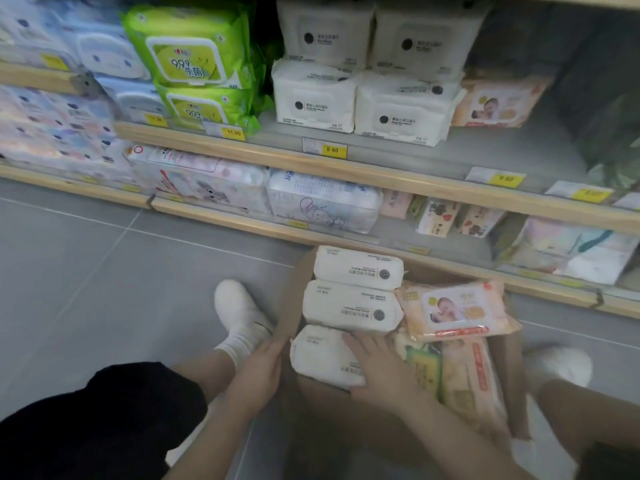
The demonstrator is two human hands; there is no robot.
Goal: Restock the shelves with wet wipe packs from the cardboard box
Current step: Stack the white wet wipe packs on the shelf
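Observation:
A brown cardboard box [294,299] stands on the floor between my feet, filled with wet wipe packs. Three white packs lie in a column on its left side; the nearest white pack [318,355] sits under my hands. My right hand [377,372] lies on top of that pack with fingers spread over its right part. My left hand [259,368] presses against the pack's left end at the box wall. A peach baby-print pack [457,310] lies on top at the right. Matching white packs [315,98] are stacked on the middle shelf.
Green packs [194,60] and blue-white packs fill the shelf's left side; a peach pack [498,105] sits to the right of the white ones with bare shelf [519,150] around it. The lower shelf holds assorted packs. My white shoes [239,310] flank the box on grey tile.

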